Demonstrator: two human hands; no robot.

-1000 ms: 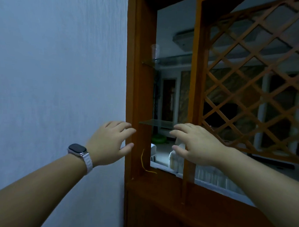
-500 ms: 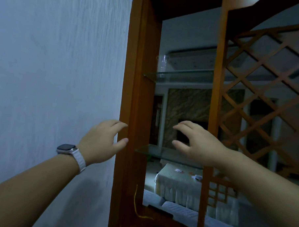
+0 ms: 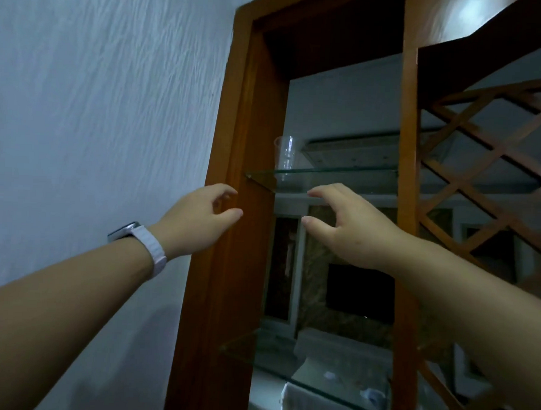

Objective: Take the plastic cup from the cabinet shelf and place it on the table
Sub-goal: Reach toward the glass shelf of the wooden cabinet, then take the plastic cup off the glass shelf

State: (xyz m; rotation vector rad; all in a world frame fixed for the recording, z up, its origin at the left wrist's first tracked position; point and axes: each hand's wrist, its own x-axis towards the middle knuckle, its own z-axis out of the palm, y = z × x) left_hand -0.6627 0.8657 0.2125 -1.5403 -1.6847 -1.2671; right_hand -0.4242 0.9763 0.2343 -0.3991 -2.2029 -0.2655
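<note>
Clear plastic cup (image 3: 285,152) stands upright at the left end of the upper glass shelf (image 3: 335,173), by the wooden frame (image 3: 233,184). Right hand (image 3: 352,227) reaches below it, fingers (image 3: 322,190) spread, empty; left hand (image 3: 200,220) loosely open. A hasty grab could topple the light cup.
</note>
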